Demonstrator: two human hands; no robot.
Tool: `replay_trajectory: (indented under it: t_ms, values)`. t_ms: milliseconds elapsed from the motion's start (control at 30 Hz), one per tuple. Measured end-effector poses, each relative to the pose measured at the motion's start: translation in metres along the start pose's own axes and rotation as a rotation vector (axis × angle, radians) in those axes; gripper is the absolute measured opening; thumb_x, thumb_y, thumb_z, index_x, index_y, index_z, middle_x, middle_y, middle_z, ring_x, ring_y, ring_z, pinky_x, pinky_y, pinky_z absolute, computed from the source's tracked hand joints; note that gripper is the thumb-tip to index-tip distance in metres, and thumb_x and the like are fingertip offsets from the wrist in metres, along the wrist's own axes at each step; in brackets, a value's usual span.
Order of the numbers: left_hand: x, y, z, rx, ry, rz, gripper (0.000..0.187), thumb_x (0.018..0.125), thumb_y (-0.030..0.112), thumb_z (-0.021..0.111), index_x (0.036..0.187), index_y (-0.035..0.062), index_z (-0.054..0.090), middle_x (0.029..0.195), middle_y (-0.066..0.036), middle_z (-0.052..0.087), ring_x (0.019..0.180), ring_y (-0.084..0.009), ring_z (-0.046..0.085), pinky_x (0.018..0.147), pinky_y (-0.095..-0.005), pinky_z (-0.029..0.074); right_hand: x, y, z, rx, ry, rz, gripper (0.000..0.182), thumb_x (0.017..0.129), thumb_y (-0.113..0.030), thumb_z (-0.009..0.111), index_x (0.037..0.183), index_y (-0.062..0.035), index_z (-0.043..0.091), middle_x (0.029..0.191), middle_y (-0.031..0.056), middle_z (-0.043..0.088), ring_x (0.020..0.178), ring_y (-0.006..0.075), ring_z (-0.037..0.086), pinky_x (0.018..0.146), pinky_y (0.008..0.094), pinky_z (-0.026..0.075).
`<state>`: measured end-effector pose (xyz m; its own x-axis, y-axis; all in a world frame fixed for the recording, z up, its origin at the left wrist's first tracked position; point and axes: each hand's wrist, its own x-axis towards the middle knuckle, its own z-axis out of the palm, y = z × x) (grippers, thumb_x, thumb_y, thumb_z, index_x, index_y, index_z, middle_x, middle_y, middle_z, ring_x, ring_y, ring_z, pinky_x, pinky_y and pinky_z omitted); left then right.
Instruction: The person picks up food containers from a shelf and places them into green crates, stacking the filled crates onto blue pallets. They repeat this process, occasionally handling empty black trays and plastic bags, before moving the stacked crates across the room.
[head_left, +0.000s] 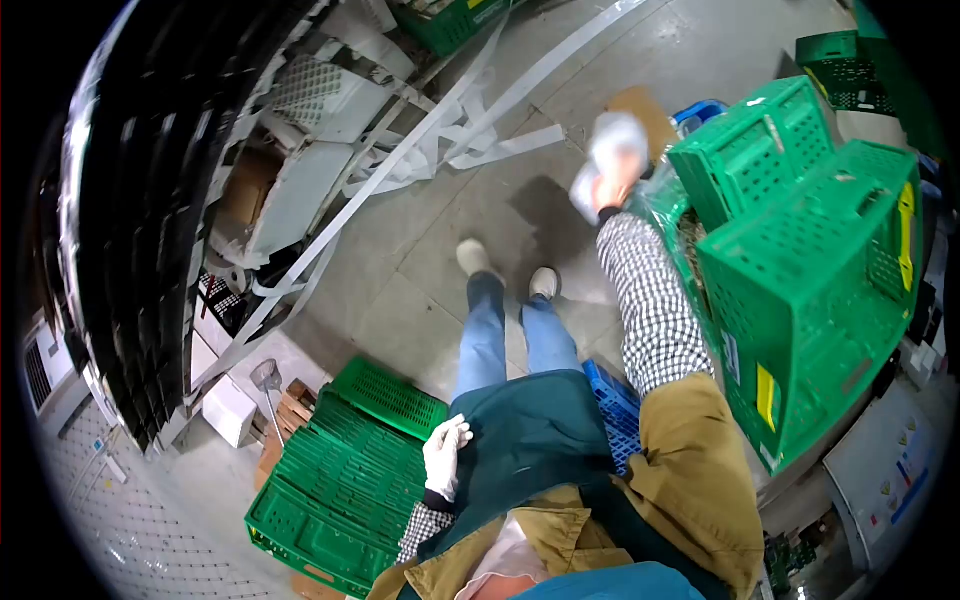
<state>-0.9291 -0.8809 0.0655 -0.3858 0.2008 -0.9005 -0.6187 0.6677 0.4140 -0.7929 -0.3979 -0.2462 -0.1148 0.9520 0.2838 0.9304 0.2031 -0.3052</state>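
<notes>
Right hand: gloved right hand is stretched forward at the edge of the stacked green crates; it is blurred, so it cannot be told whether anything is clasped in it.
Left hand: gloved left hand is laid against the dark green apron, fingers loosely curled, nothing grasped.
Crate stack: two green perforated crates are seen tilted on the person's right, openings turned leftward and up; the long axis of the nearer one runs from lower left to upper right (yellow clips are seen on its rim).
Folded crates: flattened green crates are piled on the floor just left of the left hand, long axis running lower left to upper right.
Floor: grey concrete floor is strewn with white plastic strapping at upper left.
Room: dark racking is seen along the left side, a blue crate near the legs.
</notes>
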Motion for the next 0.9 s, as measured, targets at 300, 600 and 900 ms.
replay_trajectory:
  t_ms: [300,600,900]
  values:
    - [0.141,0.052,0.043,0.116,0.219,-0.082,0.02,0.094,0.014,0.05,0.101,0.0004,0.062,0.075,-0.002,0.063,0.055,-0.0053,0.055,0.048,-0.0163,0.04,0.08,0.194,0.178,-0.618,-0.329,0.777,0.027,0.08,-0.015,0.055,0.103,-0.0011,0.061,0.113,0.0136,0.055,0.105,0.0297,0.049,0.089,0.0402,0.043]
    - [0.187,0.085,0.049,0.219,0.368,-0.034,0.016,0.092,0.012,0.05,0.09,0.0004,0.062,0.062,-0.003,0.059,0.042,-0.0046,0.045,0.04,-0.0174,0.035,0.074,0.202,0.173,-1.737,-1.15,-0.124,0.035,0.088,-0.022,0.051,0.112,0.0025,0.059,0.11,0.0215,0.061,0.096,0.0397,0.06,0.07,0.0529,0.051]
    - [0.162,0.088,0.049,0.063,0.199,0.08,0.023,0.089,0.009,0.054,0.11,0.0024,0.06,0.078,-0.003,0.062,0.061,-0.0081,0.055,0.058,-0.0217,0.048,0.125,0.096,0.1,-1.068,-0.937,-0.008,0.033,0.085,-0.024,0.056,0.116,-0.0111,0.061,0.117,0.0092,0.06,0.111,0.0303,0.054,0.088,0.0483,0.043]
